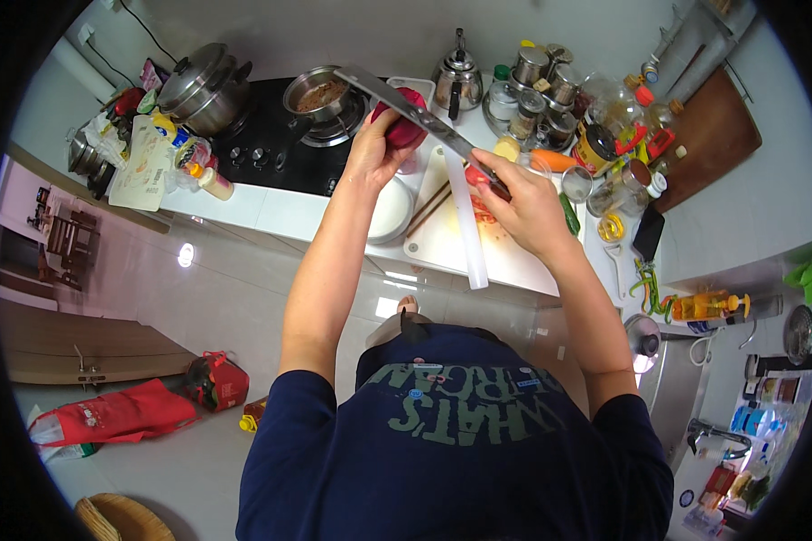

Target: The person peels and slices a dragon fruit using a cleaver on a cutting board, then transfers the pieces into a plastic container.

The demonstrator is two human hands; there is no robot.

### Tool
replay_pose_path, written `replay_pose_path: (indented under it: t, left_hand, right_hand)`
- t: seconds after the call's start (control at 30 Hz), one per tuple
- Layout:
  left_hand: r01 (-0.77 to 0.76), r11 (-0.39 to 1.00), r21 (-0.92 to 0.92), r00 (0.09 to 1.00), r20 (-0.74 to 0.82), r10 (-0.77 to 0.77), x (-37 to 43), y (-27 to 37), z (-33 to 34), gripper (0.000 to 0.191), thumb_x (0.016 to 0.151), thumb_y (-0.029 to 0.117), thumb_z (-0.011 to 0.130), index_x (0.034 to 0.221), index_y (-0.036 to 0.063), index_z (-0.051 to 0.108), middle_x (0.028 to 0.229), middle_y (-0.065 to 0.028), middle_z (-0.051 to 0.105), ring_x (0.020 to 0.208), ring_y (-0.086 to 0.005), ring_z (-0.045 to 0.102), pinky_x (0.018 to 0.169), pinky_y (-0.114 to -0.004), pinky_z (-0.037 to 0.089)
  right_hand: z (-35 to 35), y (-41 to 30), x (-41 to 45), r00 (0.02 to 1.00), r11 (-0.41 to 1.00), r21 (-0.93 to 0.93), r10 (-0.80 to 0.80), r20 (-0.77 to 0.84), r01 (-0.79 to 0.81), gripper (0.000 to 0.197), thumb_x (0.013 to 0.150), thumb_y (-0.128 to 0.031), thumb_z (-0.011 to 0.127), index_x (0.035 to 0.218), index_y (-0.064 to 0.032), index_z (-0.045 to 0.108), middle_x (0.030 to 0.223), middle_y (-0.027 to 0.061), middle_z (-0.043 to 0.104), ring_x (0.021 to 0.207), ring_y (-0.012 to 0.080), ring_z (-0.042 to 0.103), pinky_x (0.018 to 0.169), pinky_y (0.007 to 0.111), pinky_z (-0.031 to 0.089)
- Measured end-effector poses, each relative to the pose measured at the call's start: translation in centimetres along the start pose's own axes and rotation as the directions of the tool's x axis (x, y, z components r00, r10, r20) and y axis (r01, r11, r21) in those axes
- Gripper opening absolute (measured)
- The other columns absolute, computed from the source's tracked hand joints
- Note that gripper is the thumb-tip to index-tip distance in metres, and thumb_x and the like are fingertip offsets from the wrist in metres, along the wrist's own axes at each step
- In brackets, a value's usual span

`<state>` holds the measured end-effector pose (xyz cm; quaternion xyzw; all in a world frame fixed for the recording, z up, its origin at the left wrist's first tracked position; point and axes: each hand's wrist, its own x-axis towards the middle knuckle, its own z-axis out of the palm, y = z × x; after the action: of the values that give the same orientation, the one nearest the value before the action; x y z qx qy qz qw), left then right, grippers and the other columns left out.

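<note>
In my left hand (372, 150) is a dark red, rounded piece of food (406, 122), perhaps an onion. My right hand (522, 197) grips the handle end of a long knife (419, 115), whose blade reaches up and left across the red piece. Whether the edge cuts into it cannot be told. Below lies a white cutting board (440, 233) with cut red pieces (482, 211), a pair of dark chopsticks (430, 208) and a long whitish strip (470, 250) that crosses its front edge. A carrot (552, 161) and a green vegetable (569, 214) lie right of my right hand.
A saucepan (319, 95) with brown contents stands on the black hob (271, 162), beside a large steel pot (203, 91). A white plate (390, 211) sits left of the board. A steel kettle (459, 74), spice jars (529, 111) and bottles crowd the counter's back right.
</note>
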<state>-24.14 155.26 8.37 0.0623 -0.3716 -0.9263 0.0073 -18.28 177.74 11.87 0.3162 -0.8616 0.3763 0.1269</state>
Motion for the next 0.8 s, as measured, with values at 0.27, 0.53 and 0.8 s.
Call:
replay_pose_path:
  t: [0.27,0.53,0.8]
  left_hand:
    - [-0.011,0.99,0.138,0.992,-0.124,0.028,2.1,2.7,-1.5,0.024,0.093,0.013,0.036,0.113,0.0081,0.047,0.102,-0.0095,0.057,0.091,-0.0218,0.058,0.077,-0.04,0.05]
    - [0.104,0.983,0.154,0.984,-0.16,-0.079,4.1,5.5,-1.5,0.024,0.093,0.02,0.04,0.11,0.0072,0.052,0.103,-0.0092,0.059,0.092,-0.0199,0.06,0.078,-0.036,0.052]
    - [0.19,0.971,0.142,0.957,-0.248,-0.151,4.9,5.7,-2.0,0.028,0.091,0.026,0.047,0.11,0.0066,0.053,0.105,-0.0114,0.058,0.093,-0.0221,0.06,0.078,-0.037,0.053]
  right_hand:
    - [3.6,-0.2,3.9,0.997,0.987,-0.149,-0.063,0.036,0.068,0.038,0.078,-0.014,0.061,0.116,-0.0127,0.054,0.095,0.01,0.064,0.069,0.0246,0.063,0.061,0.032,0.05]
    - [5.9,0.8,5.0,0.999,0.979,-0.202,0.028,-0.041,-0.035,0.039,0.077,-0.016,0.061,0.115,-0.0134,0.053,0.082,0.011,0.063,0.066,0.03,0.061,0.058,0.039,0.049]
    - [5.9,3.0,3.8,0.998,0.96,-0.274,0.053,-0.016,-0.056,0.039,0.076,-0.018,0.062,0.114,-0.0141,0.053,0.078,0.0105,0.061,0.061,0.0297,0.06,0.054,0.039,0.049]
